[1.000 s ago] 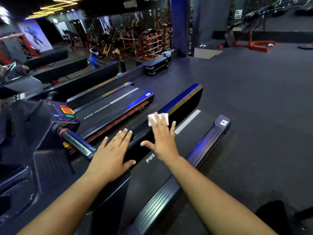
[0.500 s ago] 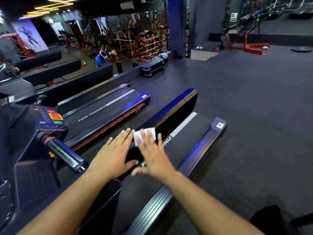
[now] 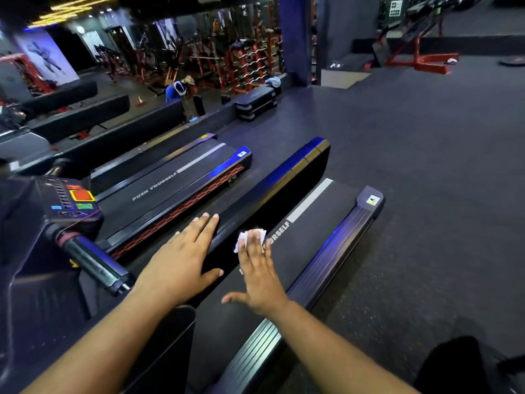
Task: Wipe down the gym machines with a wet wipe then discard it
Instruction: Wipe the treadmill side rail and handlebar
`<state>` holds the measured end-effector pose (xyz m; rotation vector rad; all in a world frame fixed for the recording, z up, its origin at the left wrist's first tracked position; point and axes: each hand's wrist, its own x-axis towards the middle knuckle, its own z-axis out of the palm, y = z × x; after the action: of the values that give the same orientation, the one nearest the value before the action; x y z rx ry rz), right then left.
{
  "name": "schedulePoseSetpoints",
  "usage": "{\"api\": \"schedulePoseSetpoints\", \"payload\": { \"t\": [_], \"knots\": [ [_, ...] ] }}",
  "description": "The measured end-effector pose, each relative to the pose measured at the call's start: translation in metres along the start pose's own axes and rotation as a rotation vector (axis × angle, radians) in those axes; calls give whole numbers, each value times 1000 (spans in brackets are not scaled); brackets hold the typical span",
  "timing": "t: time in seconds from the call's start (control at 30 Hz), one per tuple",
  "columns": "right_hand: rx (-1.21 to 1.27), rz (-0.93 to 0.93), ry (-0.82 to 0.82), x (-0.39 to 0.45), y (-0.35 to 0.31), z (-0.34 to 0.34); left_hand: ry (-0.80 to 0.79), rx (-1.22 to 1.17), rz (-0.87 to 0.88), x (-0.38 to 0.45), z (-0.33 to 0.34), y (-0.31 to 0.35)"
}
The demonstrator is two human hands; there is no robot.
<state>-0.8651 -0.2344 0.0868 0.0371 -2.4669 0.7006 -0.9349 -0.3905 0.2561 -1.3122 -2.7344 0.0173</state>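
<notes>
The right hand (image 3: 257,275) lies flat with its fingers straight and close together and the thumb spread out to the side, pressing a small crumpled white wet wipe (image 3: 250,237) down onto the black running belt of the near treadmill (image 3: 309,237); only the far edge and left corner of the wipe show past the fingertips, the rest being hidden under the hand. The wipe sits on the belt just beside the left side rail, over the start of the white lettering printed on the belt, of which only the end "URSELF" can be read. The left hand (image 3: 181,263) is also open and flat, fingers straight and together, palm resting on the glossy black left side rail of the near treadmill (image 3: 272,186), thumb hooked over the rail's inner edge toward the belt; it holds nothing. The two hands are close together but not touching. To the right of the belt runs the ribbed dark right side rail (image 3: 341,245), with a small yellow-and-white sticker near its far end. Left of the near treadmill stands a second black treadmill with a red perforated strip along its side (image 3: 176,183), its belt printed "PUSH YOURSELF". At the left edge, a dark console with an orange and a green button (image 3: 76,200) and a black handlebar with a reddish collar (image 3: 93,263) are partly cut off. The far background beyond the treadmills, with red weight racks (image 3: 247,61) and a figure in blue (image 3: 174,91), is blurred and hard to make out. A black shape at the lower right corner cannot be identified.
</notes>
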Motion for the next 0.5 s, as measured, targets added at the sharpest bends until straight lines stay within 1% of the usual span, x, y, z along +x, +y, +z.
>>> {"api": "schedulePoseSetpoints", "payload": {
  "t": [0.03, 0.07, 0.17, 0.2, 0.23, 0.27, 0.33, 0.43, 0.47, 0.5],
  "knots": [
    [-24, -9, 15, 0, 6, 0, 1, 4, -3, 0, 0, 1],
    [-20, 34, 49, 6, 16, -2, -1, 12, -4, 0, 0, 0],
    [140, 317, 188, 37, 50, -28, -9, 22, -7, 1, 1, 0],
    [199, 394, 214, 49, 58, -39, -15, 28, -8, 1, 2, -1],
    [230, 427, 221, 57, 61, -48, -21, 33, -9, 0, 2, -1],
    [233, 411, 213, 63, 58, -54, -25, 36, -10, 0, 3, -2],
    [179, 254, 157, 62, 37, -59, -27, 44, -12, 1, 3, -2],
    [-60, -93, 58, 48, 14, -54, 23, 74, 10, 9, 2, 7],
    [-125, -158, 60, 51, 17, -59, 28, 75, 17, 14, 1, 12],
    [-186, -177, 76, 58, 27, -69, 32, 72, 24, 20, 1, 18]
  ]
}}
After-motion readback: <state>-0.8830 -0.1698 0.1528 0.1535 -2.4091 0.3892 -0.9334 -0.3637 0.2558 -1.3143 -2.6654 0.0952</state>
